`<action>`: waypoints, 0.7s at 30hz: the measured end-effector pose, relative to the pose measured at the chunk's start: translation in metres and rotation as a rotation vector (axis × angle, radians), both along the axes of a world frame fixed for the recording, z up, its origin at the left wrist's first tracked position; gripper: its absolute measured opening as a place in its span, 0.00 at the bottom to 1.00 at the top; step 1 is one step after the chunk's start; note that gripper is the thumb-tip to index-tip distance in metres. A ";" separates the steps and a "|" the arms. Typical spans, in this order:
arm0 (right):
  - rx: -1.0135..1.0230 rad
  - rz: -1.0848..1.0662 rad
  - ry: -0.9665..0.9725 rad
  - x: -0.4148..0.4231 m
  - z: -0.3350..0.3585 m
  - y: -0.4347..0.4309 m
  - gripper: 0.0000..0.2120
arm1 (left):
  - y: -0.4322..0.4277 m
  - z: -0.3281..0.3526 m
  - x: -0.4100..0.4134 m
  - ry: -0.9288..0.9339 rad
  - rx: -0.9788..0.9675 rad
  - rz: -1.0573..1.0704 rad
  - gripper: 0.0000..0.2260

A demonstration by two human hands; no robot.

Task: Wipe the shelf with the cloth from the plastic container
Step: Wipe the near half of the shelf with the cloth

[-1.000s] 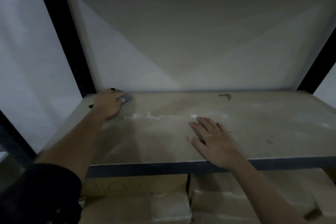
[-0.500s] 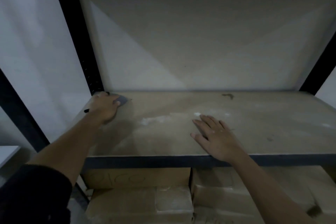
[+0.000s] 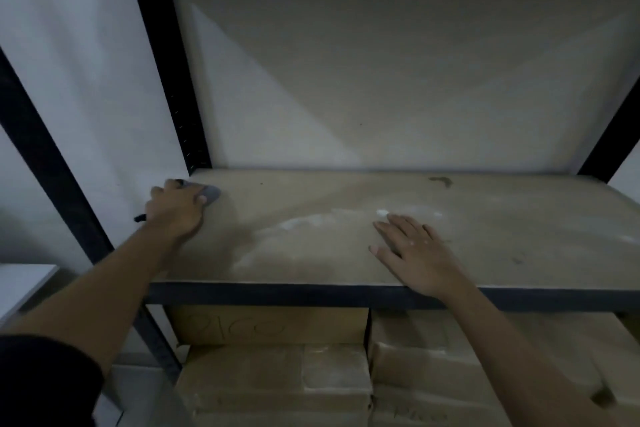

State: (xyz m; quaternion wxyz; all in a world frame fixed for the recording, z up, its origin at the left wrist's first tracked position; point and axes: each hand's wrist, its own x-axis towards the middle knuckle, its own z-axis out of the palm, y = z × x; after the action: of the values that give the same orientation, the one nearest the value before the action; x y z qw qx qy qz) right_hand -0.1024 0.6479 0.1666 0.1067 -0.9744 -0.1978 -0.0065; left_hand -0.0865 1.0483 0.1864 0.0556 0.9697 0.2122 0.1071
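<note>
A tan shelf board [image 3: 485,239] in a black metal rack fills the view, with white dusty smears near its middle. My left hand [image 3: 175,210] presses a small grey cloth [image 3: 210,193] flat onto the board's far left corner; most of the cloth is hidden under my fingers. My right hand [image 3: 414,251] lies flat and spread on the board near the front edge, right of centre, holding nothing. The plastic container is out of view.
Black rack uprights stand at the back left [image 3: 173,80] and front left [image 3: 45,163]. A pale wall [image 3: 381,62] closes the back. A dark stain [image 3: 440,180] marks the far right of the board. Cardboard boxes [image 3: 270,367] fill the level below.
My left hand with the cloth has stayed pressed in the far left corner and my right hand has stayed flat. The view has swung left, showing more of the left rack upright.
</note>
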 end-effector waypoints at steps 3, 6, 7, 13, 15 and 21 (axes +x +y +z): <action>-0.010 0.004 -0.015 0.001 0.000 -0.001 0.27 | -0.040 -0.010 -0.016 -0.045 0.112 -0.123 0.18; -0.013 0.007 -0.018 0.000 0.001 -0.002 0.27 | -0.065 -0.012 -0.029 -0.007 -0.045 -0.424 0.18; -0.012 0.009 -0.009 -0.001 0.002 -0.001 0.27 | -0.068 -0.008 -0.034 -0.004 -0.145 -0.529 0.17; 0.175 0.035 0.024 -0.010 0.011 -0.007 0.24 | -0.020 0.006 -0.044 -0.148 -0.090 -0.103 0.17; 0.235 0.012 0.025 -0.019 0.019 -0.020 0.23 | -0.018 0.004 -0.051 -0.040 -0.043 0.000 0.18; -0.019 -0.079 -0.046 -0.035 0.001 -0.068 0.32 | -0.069 -0.011 -0.075 -0.077 0.061 -0.115 0.18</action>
State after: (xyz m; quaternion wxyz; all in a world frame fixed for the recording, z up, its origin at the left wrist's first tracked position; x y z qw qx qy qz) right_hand -0.1373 0.5802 0.1676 0.0924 -0.9820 -0.1615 -0.0312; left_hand -0.1613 0.9792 0.1754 0.0403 0.9767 0.1506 0.1472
